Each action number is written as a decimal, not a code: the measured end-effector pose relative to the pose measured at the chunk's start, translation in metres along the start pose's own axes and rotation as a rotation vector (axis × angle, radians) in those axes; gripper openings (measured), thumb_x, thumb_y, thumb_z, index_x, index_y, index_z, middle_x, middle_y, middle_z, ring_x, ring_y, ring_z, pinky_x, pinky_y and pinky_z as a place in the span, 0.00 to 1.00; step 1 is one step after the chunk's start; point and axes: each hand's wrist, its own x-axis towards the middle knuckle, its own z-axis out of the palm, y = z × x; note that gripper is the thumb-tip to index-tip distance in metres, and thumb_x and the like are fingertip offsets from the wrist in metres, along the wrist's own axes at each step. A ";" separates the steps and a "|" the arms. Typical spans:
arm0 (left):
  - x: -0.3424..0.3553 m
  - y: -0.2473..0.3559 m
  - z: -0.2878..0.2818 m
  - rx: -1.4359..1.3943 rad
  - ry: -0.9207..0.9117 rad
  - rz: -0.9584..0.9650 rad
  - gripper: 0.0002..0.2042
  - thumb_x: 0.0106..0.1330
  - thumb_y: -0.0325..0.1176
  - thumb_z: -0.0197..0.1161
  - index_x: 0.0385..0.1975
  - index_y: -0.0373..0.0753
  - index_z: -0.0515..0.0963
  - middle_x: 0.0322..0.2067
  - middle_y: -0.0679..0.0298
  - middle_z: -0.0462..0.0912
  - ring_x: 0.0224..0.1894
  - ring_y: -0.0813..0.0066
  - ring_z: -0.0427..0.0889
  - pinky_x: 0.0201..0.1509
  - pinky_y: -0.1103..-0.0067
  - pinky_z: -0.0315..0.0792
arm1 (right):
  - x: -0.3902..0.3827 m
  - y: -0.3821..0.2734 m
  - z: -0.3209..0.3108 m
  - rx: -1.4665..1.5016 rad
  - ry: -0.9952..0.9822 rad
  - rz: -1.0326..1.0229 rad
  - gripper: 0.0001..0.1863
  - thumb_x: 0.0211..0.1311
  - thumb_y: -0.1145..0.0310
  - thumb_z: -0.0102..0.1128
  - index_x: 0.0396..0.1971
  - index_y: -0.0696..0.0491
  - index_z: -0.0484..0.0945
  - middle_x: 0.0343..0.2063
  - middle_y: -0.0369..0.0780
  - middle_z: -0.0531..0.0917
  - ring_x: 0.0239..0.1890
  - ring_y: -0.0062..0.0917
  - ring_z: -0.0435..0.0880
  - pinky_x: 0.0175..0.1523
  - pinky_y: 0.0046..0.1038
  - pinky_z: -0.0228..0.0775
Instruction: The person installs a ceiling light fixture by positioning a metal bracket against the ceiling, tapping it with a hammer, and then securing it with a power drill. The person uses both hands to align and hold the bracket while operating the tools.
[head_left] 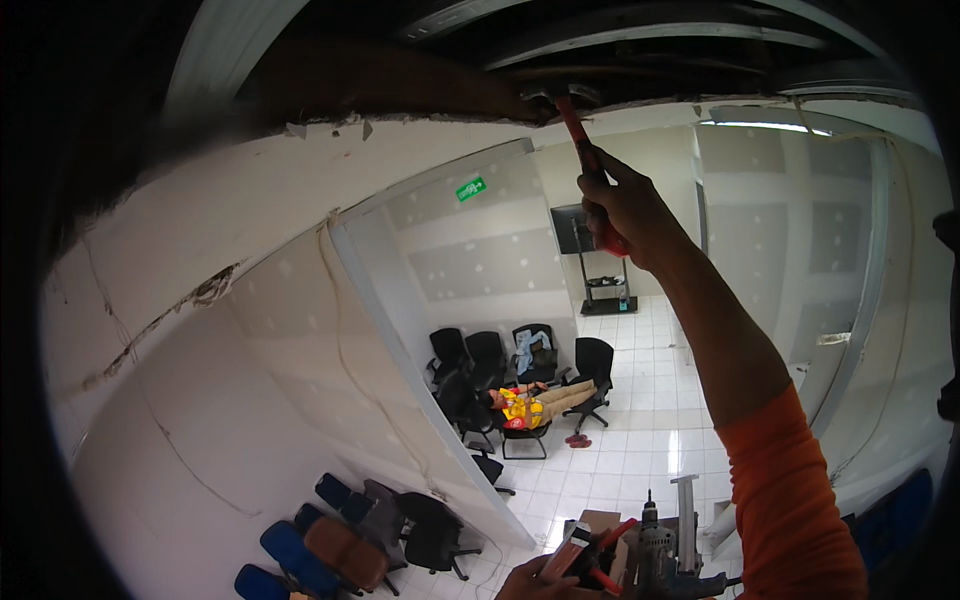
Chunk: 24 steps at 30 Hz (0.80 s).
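My right hand [632, 208] is raised high and closed round the handle of a claw hammer [570, 118] with a red and black grip. The hammer's head meets the dark, ragged upper edge of the white wall [470, 138], under the open ceiling. Low in the picture, my left hand [538, 581] is closed on a grey and orange-red block-shaped object [568, 549], whose kind I cannot make out. Beside that hand, red-handled tools [612, 550] and a grey-green power drill [657, 545] with its bit upward stand at a cardboard box [601, 521].
Metal ceiling channels [660, 35] run overhead. Loose cables [335, 300] hang along the walls. Far below, a person [530, 407] in a yellow vest reclines across black office chairs [486, 360]. More chairs [345, 548] line the lower left. A screen stand [590, 260] stands on the tiled floor.
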 end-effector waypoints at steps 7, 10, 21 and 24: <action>0.000 -0.003 0.000 -0.059 0.007 0.051 0.32 0.56 0.40 0.78 0.58 0.30 0.75 0.45 0.56 0.86 0.44 0.72 0.84 0.46 0.74 0.79 | -0.008 0.021 0.012 -0.014 0.036 -0.045 0.29 0.68 0.70 0.58 0.68 0.46 0.65 0.24 0.37 0.74 0.14 0.16 0.71 0.18 0.26 0.73; -0.001 -0.005 0.000 -0.101 -0.005 0.027 0.33 0.56 0.40 0.78 0.59 0.30 0.74 0.45 0.56 0.86 0.44 0.73 0.84 0.45 0.75 0.79 | -0.008 0.028 0.008 0.042 0.094 -0.110 0.30 0.68 0.71 0.57 0.70 0.46 0.63 0.23 0.37 0.74 0.14 0.16 0.71 0.18 0.26 0.73; 0.007 -0.010 0.001 -0.114 -0.024 0.032 0.32 0.58 0.40 0.78 0.58 0.30 0.75 0.47 0.56 0.85 0.46 0.72 0.83 0.46 0.74 0.79 | -0.019 0.041 0.022 -0.122 0.094 -0.205 0.36 0.68 0.71 0.55 0.74 0.49 0.54 0.22 0.35 0.75 0.14 0.16 0.74 0.16 0.24 0.76; 0.006 -0.008 0.000 -0.074 -0.010 0.028 0.32 0.58 0.41 0.77 0.59 0.29 0.74 0.48 0.55 0.84 0.47 0.71 0.83 0.47 0.73 0.79 | -0.021 0.043 0.026 -0.178 0.093 -0.228 0.37 0.67 0.71 0.55 0.75 0.51 0.53 0.21 0.34 0.75 0.14 0.16 0.75 0.16 0.24 0.77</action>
